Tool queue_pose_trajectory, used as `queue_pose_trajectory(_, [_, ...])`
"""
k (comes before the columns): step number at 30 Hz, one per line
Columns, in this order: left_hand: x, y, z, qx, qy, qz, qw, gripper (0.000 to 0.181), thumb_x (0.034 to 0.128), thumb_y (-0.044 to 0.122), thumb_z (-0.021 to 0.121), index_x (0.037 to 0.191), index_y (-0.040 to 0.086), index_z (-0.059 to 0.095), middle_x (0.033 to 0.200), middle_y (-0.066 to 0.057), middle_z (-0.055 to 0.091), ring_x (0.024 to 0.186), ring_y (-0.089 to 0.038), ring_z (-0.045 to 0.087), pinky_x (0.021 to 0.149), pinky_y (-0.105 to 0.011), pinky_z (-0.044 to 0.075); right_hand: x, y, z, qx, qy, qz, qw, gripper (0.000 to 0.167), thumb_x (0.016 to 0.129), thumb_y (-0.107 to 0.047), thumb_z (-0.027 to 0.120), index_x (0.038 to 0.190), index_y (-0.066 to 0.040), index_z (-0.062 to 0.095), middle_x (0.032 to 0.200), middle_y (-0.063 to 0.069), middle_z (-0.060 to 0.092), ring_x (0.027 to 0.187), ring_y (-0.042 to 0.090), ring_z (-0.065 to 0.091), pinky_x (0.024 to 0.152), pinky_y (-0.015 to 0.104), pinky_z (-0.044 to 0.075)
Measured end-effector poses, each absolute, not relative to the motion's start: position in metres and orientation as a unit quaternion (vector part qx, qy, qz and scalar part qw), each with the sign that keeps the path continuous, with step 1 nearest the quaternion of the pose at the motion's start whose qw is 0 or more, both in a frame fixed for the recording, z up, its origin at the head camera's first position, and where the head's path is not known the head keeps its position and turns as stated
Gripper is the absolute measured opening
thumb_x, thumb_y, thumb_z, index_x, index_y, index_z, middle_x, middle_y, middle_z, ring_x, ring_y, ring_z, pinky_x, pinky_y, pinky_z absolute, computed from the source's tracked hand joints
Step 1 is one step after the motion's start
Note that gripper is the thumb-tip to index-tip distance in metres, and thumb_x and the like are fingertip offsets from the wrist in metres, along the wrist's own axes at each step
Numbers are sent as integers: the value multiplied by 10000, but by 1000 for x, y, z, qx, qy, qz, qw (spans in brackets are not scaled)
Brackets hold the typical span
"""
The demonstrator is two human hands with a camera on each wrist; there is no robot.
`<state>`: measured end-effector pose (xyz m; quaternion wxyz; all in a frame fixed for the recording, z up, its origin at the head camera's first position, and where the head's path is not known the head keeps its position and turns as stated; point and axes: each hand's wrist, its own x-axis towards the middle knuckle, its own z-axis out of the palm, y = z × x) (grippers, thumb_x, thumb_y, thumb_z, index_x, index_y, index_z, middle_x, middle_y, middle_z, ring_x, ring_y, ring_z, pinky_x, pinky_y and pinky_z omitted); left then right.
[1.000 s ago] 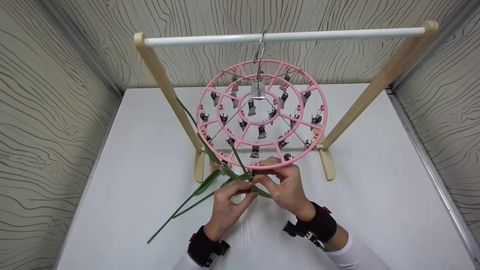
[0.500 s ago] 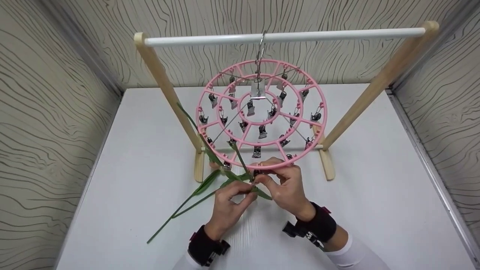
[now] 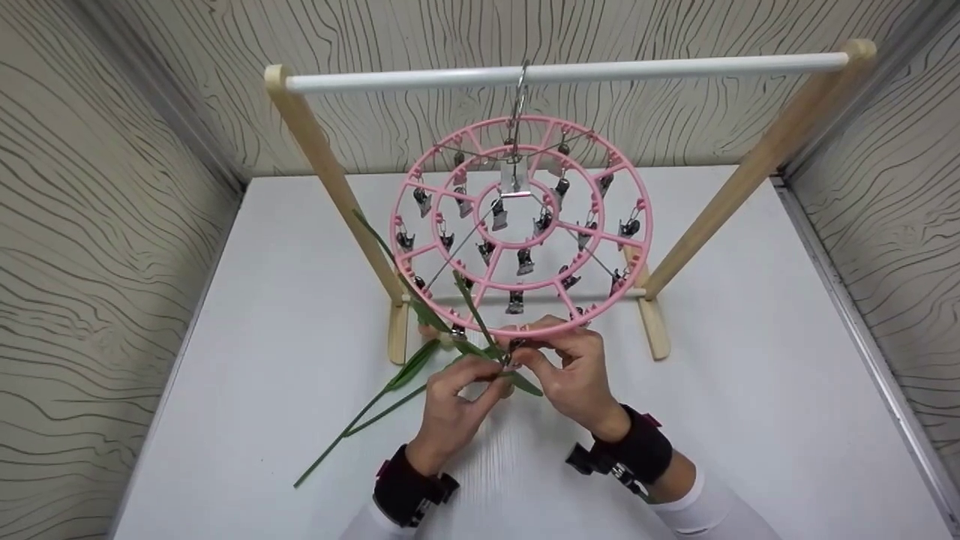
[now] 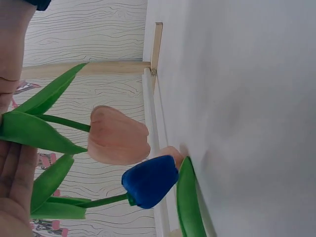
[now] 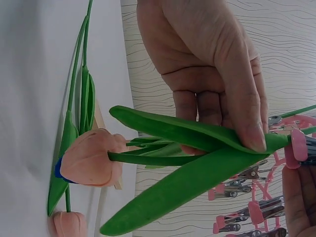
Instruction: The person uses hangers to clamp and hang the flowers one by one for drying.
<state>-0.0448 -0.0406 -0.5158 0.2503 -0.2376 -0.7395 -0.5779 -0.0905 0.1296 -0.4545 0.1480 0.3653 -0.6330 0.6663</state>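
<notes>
Head-down at the front rim of the pink clip hanger [image 3: 525, 286], the peach tulip [image 5: 94, 158] risked slipping out if the pink-tipped clip [image 5: 298, 148] caught its slim stem poorly. The left hand [image 3: 456, 405] pinched that stem; the right hand [image 3: 571, 375], angled inward, pinched the clip.

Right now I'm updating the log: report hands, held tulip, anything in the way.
Left hand pinching pink tulip above its bloom. Right hand holding clip at near edge of hanger. Clip closed or not: unclear. Blue tulip nearby, possible snag.
</notes>
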Motion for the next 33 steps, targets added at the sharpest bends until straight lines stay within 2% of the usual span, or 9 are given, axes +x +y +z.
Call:
queue_pose_trajectory(7, [-46,-41,-512,-232,-743,-583,232,123,886,-13,759,986,58,747,914,-112,719,790,-169,704,710,-235,602,-89,128,-455,363,-636,664,151,285,811,174,733,1077,71,737,929,178,733,870,222,732,784,278,611])
queue_pose_trajectory(13, [-46,-41,-512,-230,-750,-574,235,148,857,-63,766,957,43,744,923,-104,716,812,-182,720,724,-248,609,-88,127,-455,360,-640,663,145,238,843,135,733,1075,84,729,933,192,729,844,250,730,767,290,616])
queue_pose_trajectory(20, [-46,-44,-516,-224,-749,-584,218,160,879,-37,757,1007,60,749,943,-75,729,841,-153,721,742,-250,609,-84,128,-457,332,-661,661,124,344,792,180,754,1099,25,744,956,191,727,823,264,735,752,320,623])
queue_pose_trajectory(29, [-46,-51,-520,-241,-740,-580,242,182,849,-81,766,983,34,722,940,-87,713,828,-184,721,731,-251,612,-78,132,-464,332,-666,658,117,423,778,201,750,1170,48,702,1089,194,721,944,247,735,794,326,614])
queue_pose_trajectory(33, [-44,-56,-520,-226,-746,-583,230,196,845,-77,772,986,49,721,955,-76,710,841,-185,716,736,-263,615,-73,135,-461,332,-672,652,111,435,774,224,735,1178,70,690,1116,204,717,965,273,732,796,351,612])
